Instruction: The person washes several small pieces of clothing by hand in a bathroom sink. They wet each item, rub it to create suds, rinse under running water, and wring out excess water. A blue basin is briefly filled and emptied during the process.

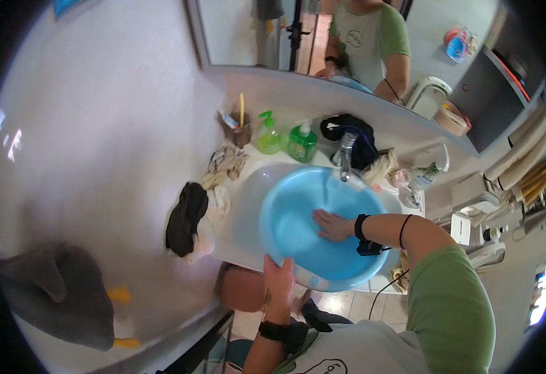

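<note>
A light blue plastic basin (273, 205) sits in the white washbasin (242, 212), under the chrome tap (346, 156). A thin stream of water seems to run down its inner wall. My left hand (280, 276) grips the basin's near left rim, thumb and fingers around the edge. Inside the basin, my right hand (332, 226) is spread palm down with nothing in it; whether it touches the bottom I cannot tell. Both wrists wear black bands.
Behind the basin stand a cup with toothbrushes (239, 131), two green pump bottles (269, 138) and a dark cloth (364, 145). Crumpled dark cloth (187, 219) and pale cloths (216, 201) lie on the left edge. A mirror (249, 37) hangs above; a reddish bin (243, 289) stands below.
</note>
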### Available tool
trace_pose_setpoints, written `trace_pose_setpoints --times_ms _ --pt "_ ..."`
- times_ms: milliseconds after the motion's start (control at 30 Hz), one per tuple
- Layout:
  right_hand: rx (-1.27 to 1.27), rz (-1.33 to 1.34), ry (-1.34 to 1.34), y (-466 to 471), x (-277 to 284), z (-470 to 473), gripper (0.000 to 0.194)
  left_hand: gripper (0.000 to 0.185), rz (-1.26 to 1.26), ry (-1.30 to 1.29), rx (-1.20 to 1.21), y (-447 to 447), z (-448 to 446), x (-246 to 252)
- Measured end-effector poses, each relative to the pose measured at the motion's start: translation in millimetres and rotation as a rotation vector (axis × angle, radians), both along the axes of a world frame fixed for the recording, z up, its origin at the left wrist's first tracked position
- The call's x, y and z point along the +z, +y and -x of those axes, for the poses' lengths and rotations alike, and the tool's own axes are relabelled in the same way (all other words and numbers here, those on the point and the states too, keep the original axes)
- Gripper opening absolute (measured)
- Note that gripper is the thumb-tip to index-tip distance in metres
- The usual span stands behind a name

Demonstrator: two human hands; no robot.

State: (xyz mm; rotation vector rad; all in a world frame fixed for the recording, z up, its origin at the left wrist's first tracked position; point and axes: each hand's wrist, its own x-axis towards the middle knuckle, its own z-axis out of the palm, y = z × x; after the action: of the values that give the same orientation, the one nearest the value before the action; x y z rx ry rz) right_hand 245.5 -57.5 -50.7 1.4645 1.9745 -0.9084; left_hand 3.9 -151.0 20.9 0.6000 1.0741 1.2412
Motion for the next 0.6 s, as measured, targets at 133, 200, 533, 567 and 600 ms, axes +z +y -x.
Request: trace_pose_setpoints --times_ms 133,200,533,567,600 --pt "0.004 -0.106 0.186 19 -17 65 0.072 0.038 0.053 0.011 0.034 -2 -2 2" --pt "0.105 -0.030 0.223 23 -10 94 0.071 0.038 -0.018 0.019 0.081 3 -9 2" --pt "0.327 0.538 -0.224 -27 85 -33 0.070 0.030 0.087 0.130 0.111 0 -8 -4" --pt "0.384 0.393 -0.304 -17 75 -41 0.071 0.031 0.098 0.123 0.085 -2 -5 -3" --pt "0.439 0.174 -0.243 -7 63 -45 0.072 0.031 0.066 0.092 0.067 -3 -2 -1"
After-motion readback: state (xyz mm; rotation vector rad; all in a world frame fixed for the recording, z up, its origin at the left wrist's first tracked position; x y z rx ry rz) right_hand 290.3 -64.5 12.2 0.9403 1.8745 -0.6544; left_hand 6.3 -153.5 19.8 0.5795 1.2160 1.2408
